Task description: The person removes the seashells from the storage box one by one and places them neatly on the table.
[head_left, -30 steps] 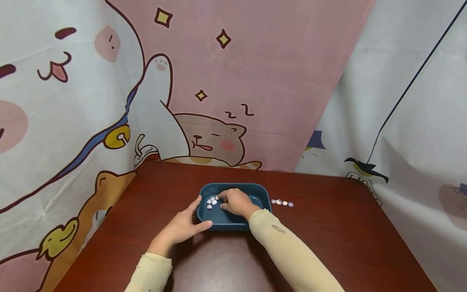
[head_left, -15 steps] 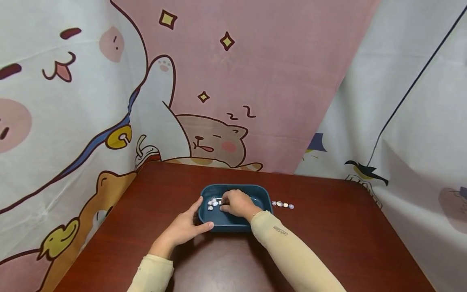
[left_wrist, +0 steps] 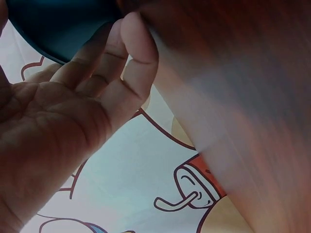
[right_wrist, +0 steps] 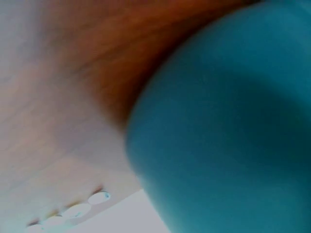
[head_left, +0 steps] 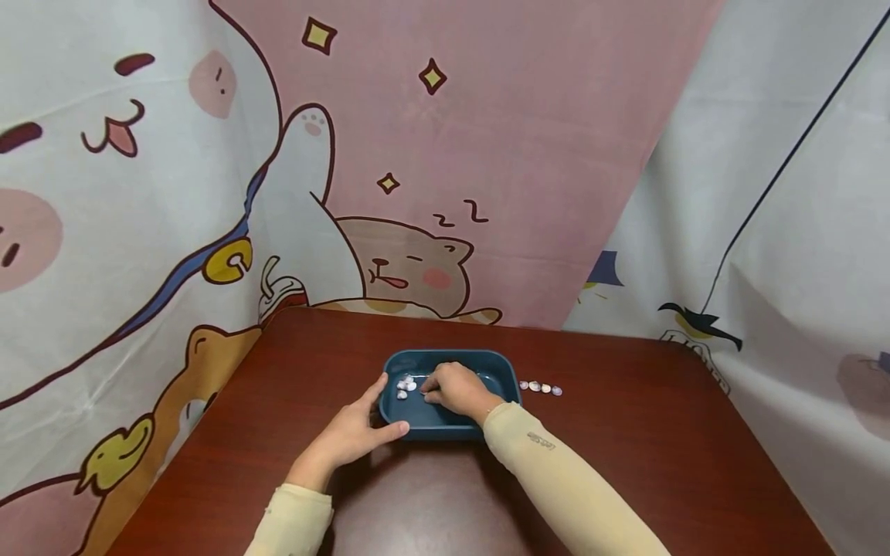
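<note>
A dark blue rectangular tray sits on the table. At its near left corner my left hand rests with spread fingers along the left side and the thumb at the front rim. The left wrist view shows those fingers beside the tray wall. Inside the tray, my right hand reaches down, thumb and forefinger together on a small pale shell, mostly hidden by the fingertips. Several white and purplish shells lie clustered in the tray's left part. The right wrist view shows the tray's outer wall, no fingers.
To the right of the tray, a short row of several shells lies on the brown wooden table. The right wrist view shows this row of shells too. A cartoon-printed cloth hangs behind the table.
My right hand has drawn back slightly to the right from the cluster, and the shell at its fingertips has come away from the others. The left hand keeps its place at the tray's corner.
</note>
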Demonstrator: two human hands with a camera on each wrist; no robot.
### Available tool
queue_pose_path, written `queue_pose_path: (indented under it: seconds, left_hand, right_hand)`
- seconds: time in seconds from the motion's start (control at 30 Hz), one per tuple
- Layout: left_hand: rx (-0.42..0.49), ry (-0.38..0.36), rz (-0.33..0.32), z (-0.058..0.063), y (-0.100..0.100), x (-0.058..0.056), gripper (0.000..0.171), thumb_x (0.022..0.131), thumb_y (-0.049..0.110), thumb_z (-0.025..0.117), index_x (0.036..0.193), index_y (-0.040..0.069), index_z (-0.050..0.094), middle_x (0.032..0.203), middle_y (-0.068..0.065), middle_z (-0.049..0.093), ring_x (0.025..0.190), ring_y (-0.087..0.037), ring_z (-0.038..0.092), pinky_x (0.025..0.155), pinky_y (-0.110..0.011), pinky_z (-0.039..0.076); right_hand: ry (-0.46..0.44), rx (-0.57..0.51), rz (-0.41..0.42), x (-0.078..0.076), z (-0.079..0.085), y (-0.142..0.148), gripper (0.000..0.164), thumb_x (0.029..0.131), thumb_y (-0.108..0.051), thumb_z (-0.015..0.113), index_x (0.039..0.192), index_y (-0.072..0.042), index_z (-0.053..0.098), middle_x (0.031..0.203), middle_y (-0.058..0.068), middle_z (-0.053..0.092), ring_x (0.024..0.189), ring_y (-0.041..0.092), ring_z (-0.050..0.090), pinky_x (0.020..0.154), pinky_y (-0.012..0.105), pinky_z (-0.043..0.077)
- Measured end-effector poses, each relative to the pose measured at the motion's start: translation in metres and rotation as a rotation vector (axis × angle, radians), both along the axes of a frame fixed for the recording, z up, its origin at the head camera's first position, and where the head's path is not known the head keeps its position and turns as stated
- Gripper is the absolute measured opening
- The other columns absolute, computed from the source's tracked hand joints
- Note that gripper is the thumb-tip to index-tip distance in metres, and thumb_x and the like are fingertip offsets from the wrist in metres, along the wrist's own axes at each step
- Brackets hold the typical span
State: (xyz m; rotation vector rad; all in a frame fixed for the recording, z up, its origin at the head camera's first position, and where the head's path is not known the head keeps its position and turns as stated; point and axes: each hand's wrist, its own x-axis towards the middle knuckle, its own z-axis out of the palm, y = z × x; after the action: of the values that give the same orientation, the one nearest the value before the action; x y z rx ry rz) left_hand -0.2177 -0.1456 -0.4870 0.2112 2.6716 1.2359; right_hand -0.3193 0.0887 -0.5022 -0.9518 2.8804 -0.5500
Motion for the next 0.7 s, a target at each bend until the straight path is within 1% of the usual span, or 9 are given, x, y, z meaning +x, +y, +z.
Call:
queue_pose_path:
  seconds: [0.13, 0.2, 0.3, 0.4, 0.47, 0.53, 0.6, 0.7]
  left_hand:
    - [-0.002, 0.005, -0.004, 0.000, 0.000, 0.000, 0.105, 0.092, 0.052, 0.081, 0.172, 0.018, 0.023, 0.160, -0.022, 0.054, 0.144, -0.039, 0.058, 0.117, -0.063, 0.047]
    - [-0.003, 0.008, -0.001, 0.001, -0.001, 0.001, 0.105, 0.092, 0.051, 0.082, 0.172, 0.017, 0.024, 0.159, -0.022, 0.055, 0.142, -0.038, 0.060, 0.117, -0.062, 0.047]
    - [-0.005, 0.013, 0.005, 0.002, -0.003, 0.002, 0.105, 0.091, 0.049, 0.083, 0.172, 0.016, 0.024, 0.158, -0.023, 0.056, 0.138, -0.038, 0.063, 0.115, -0.062, 0.048]
    - [-0.002, 0.010, 0.004, 0.003, -0.003, 0.002, 0.105, 0.091, 0.049, 0.083, 0.172, 0.016, 0.024, 0.157, -0.024, 0.056, 0.136, -0.038, 0.064, 0.115, -0.061, 0.049]
    - [-0.003, 0.008, 0.002, 0.002, -0.003, 0.002, 0.105, 0.091, 0.049, 0.083, 0.172, 0.016, 0.024, 0.157, -0.024, 0.057, 0.135, -0.038, 0.066, 0.114, -0.061, 0.050]
    - [-0.001, 0.008, 0.001, 0.002, -0.002, 0.002, 0.105, 0.091, 0.049, 0.083, 0.172, 0.016, 0.025, 0.157, -0.024, 0.057, 0.135, -0.038, 0.066, 0.114, -0.061, 0.050]
    - [-0.002, 0.009, -0.001, 0.002, -0.001, 0.002, 0.105, 0.091, 0.049, 0.083, 0.172, 0.016, 0.025, 0.157, -0.024, 0.057, 0.135, -0.038, 0.066, 0.113, -0.060, 0.051]
    - [-0.004, 0.013, -0.001, 0.002, 0.000, 0.001, 0.105, 0.091, 0.048, 0.083, 0.172, 0.016, 0.025, 0.157, -0.023, 0.057, 0.136, -0.038, 0.065, 0.113, -0.060, 0.051]
  right_hand:
    - [0.015, 0.017, -0.011, 0.009, 0.003, 0.011, 0.008, 0.097, -0.025, 0.082, 0.097, -0.018, 0.087, 0.092, -0.006, 0.082, 0.084, 0.006, 0.070, 0.082, 0.030, 0.062]
    - [0.026, 0.035, -0.032, 0.012, 0.005, 0.016, 0.009, 0.096, -0.026, 0.083, 0.089, -0.019, 0.084, 0.084, -0.008, 0.079, 0.074, 0.003, 0.065, 0.075, 0.028, 0.060]
    - [0.041, 0.038, -0.056, 0.015, 0.007, 0.020, 0.013, 0.095, -0.026, 0.084, 0.084, -0.019, 0.079, 0.079, -0.008, 0.074, 0.068, 0.003, 0.058, 0.068, 0.027, 0.055]
    - [0.034, 0.020, -0.065, 0.016, 0.007, 0.022, 0.014, 0.095, -0.026, 0.084, 0.089, -0.018, 0.074, 0.080, -0.006, 0.072, 0.068, 0.004, 0.057, 0.067, 0.028, 0.053]
    - [0.035, 0.008, -0.056, 0.015, 0.007, 0.023, 0.014, 0.095, -0.025, 0.084, 0.095, -0.017, 0.072, 0.083, -0.004, 0.070, 0.072, 0.007, 0.059, 0.070, 0.030, 0.054]
    - [0.036, 0.003, -0.036, 0.015, 0.006, 0.025, 0.014, 0.095, -0.023, 0.084, 0.102, -0.016, 0.074, 0.089, -0.002, 0.070, 0.079, 0.011, 0.062, 0.076, 0.034, 0.058]
    - [0.039, -0.003, -0.008, 0.013, 0.006, 0.027, 0.013, 0.095, -0.021, 0.083, 0.106, -0.015, 0.079, 0.095, -0.001, 0.074, 0.086, 0.014, 0.066, 0.082, 0.037, 0.061]
    - [0.030, -0.023, 0.027, 0.012, 0.005, 0.030, 0.009, 0.096, -0.017, 0.082, 0.104, -0.015, 0.084, 0.100, -0.001, 0.081, 0.091, 0.014, 0.071, 0.087, 0.038, 0.063]
